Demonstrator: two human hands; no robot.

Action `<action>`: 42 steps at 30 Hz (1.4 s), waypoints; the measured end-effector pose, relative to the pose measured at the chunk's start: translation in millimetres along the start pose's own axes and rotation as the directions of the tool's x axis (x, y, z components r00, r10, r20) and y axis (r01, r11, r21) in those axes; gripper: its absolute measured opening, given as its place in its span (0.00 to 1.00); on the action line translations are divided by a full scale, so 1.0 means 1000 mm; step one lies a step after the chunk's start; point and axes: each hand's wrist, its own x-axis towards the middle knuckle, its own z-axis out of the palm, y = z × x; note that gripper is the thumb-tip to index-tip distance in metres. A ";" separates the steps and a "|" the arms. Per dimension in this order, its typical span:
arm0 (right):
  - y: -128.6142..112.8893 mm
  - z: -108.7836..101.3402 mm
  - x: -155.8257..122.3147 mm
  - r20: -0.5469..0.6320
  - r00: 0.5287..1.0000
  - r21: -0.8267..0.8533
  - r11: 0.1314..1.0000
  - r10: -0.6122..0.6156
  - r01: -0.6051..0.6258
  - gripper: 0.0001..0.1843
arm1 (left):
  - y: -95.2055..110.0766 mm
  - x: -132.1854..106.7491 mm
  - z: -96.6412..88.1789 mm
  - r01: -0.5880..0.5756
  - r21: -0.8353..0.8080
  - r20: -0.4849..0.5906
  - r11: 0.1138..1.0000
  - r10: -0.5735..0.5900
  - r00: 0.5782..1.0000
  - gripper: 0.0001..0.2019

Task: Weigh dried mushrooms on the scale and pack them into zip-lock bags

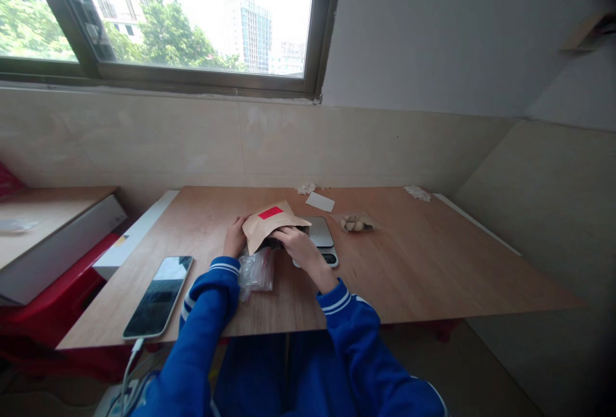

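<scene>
A brown paper bag point(257, 226) with a red label point(270, 212) is tilted on its side, its open mouth toward me. My left hand point(235, 237) grips its left edge, some fingers hidden behind the paper. At the mouth, my right hand point(294, 242) has its fingers bent together and partly inside; whatever they hold is hidden. Dark contents show faintly in the opening. Under the bag lies a bundle of clear plastic zip bags point(257, 271). A small digital scale point(321, 232) sits just beyond my right hand, partly covered by it.
Right of the scale, a clear bag point(356, 223) holds pale, lumpy pieces. A white card point(320, 202) and white scraps point(306, 188) lie at the back, with more scraps point(418, 194) at back right. A phone point(158, 297) with a charging cable point(131, 365) rests at the left.
</scene>
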 end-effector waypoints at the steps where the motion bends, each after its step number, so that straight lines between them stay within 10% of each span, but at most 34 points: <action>1: 0.002 0.001 0.000 -0.024 1.000 0.011 1.000 -0.007 0.007 0.23 | -0.001 0.000 0.000 -0.001 0.005 -0.002 1.000 0.001 1.000 0.20; 25: 0.021 0.007 0.020 -0.488 0.866 0.401 0.910 0.113 0.107 0.21 | 0.009 0.000 -0.003 0.079 0.133 0.020 0.988 -0.082 0.996 0.24; 42: 0.017 -0.012 0.039 -0.526 0.759 0.666 0.741 0.383 0.088 0.20 | 0.013 0.000 -0.004 0.075 0.339 0.011 0.938 -0.083 0.996 0.21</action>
